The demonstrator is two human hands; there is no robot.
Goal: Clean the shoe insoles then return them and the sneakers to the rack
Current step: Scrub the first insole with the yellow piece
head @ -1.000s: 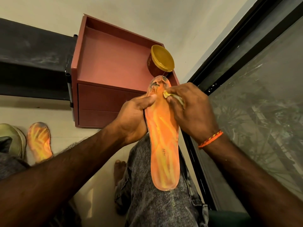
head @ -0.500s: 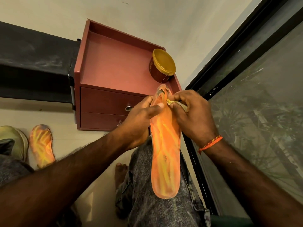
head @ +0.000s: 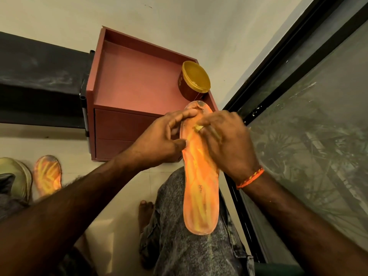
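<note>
**A:** What does the head view show of the hands?

**B:** The orange insole (head: 201,188) lies lengthwise along the person's raised knee, in grey speckled trousers (head: 185,246), heel end nearest the camera. The left hand (head: 159,142) grips its left edge near the toe, thumb pressed on the upper face and fingers curled round behind, so it is closed on the insole. The right hand (head: 227,142) is bunched tight around a small yellowish cloth (head: 198,127), pressing it to the insole's surface just below the toe (only a scrap of cloth peeks out from under the fingers, and that hand is a little blurred).

**A:** And the toe end itself?

**B:** It looks dark and grimy, and it stands in front of the red-brown drawer unit (head: 137,92). On the unit's recessed top, at the right corner, sits a brown tub with a yellow lid (head: 194,82).

**A:** Where is the other one?

**B:** A second insole (head: 47,174), orange with yellow streaks, lies flat on the pale floor at the far left, well apart from the hands. Just beside it is a pale greenish sneaker (head: 18,176), cut off by the frame edge.

**A:** Anything else?

**B:** An orange thread band (head: 251,178) circles the right wrist. A dark-framed glass panel (head: 308,136) fills the right side, and a black shelf (head: 39,76) runs out to the left of the drawer unit.
</note>
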